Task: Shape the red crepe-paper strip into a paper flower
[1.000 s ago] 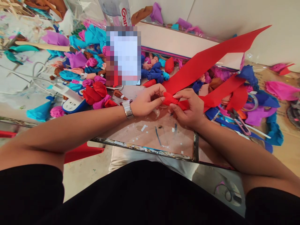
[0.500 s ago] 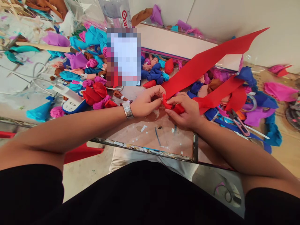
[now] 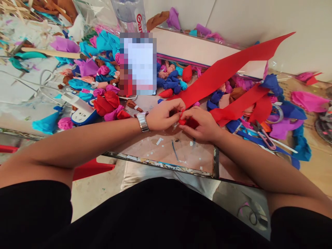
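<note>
Left hand (image 3: 164, 114) and right hand (image 3: 203, 125) are both pinching some bunched red fabric (image 3: 183, 121), in front of the blurred-out phone (image 3: 140, 65) and a bit right of it. Long red strip (image 3: 220, 71) stretches further right.

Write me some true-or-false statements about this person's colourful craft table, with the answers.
1. The left hand and the right hand both have their fingers on a small red piece. True.

2. The watch is on the right wrist. False: the watch is on the left wrist.

3. A long red strip slants away from the hands, towards the upper right of the picture. True.

4. Every crumpled piece lying about is red. False: there are also others, such as a purple piece and a turquoise piece.

5. The bottle stands between the person and the blurred screen. False: the bottle stands beyond the blurred screen.
</note>
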`<state>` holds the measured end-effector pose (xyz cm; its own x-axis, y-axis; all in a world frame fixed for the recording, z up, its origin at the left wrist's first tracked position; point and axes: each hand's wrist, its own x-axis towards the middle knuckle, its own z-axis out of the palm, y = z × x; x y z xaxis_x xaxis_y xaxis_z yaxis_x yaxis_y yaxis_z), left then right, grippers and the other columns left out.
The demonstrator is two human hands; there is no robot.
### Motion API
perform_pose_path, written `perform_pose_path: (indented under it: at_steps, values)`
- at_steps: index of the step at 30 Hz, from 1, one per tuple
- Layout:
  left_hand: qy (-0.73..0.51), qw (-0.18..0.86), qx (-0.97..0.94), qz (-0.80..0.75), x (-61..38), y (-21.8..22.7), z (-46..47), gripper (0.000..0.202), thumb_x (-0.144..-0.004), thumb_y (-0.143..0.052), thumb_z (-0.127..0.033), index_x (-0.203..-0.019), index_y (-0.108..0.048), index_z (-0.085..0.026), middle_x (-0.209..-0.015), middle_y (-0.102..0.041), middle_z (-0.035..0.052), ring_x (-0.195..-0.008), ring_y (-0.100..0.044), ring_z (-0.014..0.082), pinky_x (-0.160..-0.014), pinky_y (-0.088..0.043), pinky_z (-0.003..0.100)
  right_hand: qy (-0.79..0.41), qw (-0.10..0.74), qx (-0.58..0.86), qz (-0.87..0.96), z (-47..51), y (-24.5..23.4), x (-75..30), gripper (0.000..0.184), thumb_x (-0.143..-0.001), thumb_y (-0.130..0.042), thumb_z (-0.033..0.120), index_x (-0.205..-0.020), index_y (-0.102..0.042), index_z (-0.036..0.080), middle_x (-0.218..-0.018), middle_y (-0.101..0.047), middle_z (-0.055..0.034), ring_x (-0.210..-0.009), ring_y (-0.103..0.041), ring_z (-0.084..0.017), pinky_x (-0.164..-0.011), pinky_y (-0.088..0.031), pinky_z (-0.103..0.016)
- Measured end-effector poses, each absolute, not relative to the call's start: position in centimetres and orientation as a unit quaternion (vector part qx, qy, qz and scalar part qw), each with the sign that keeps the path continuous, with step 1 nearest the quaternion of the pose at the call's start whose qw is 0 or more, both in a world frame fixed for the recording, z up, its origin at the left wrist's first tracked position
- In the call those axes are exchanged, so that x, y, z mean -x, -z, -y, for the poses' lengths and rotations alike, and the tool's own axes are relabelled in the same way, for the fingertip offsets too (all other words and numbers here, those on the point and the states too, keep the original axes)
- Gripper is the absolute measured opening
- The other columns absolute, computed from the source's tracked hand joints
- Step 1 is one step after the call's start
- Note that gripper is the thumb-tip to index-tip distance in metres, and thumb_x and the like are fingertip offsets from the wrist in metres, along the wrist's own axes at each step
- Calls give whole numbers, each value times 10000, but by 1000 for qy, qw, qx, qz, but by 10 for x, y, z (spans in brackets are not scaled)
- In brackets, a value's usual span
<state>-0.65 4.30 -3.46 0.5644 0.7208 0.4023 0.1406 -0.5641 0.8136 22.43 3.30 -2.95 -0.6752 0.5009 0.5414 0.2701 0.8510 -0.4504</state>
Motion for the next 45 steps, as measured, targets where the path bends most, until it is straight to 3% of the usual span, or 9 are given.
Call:
perform_pose_path:
  at_steps: [13,45]
  values:
    - [-387,383,-796,-265,6,32,-42,69,-873,-600,-158,-934,-607,-190,-798,-650,-8,-685,-541,116,-691,-428,274,-158,344,216,900,-33,29,-224,213,-1019,-719,439,-1086,-656,247,-868,-746,-1,-771,-670,-175,-785,-501,-334]
    - [-383,386,-793,-273,6,33,-43,57,-875,-611,-216,-928,-604,-197,-791,-657,-2,-701,-561,125,-706,-449,281,-170,332,226,900,-33,29,-225,202,-1004,-726,427,-1105,-660,264,-885,-751,-3,-778,-671,-190,-803,-515,-346]
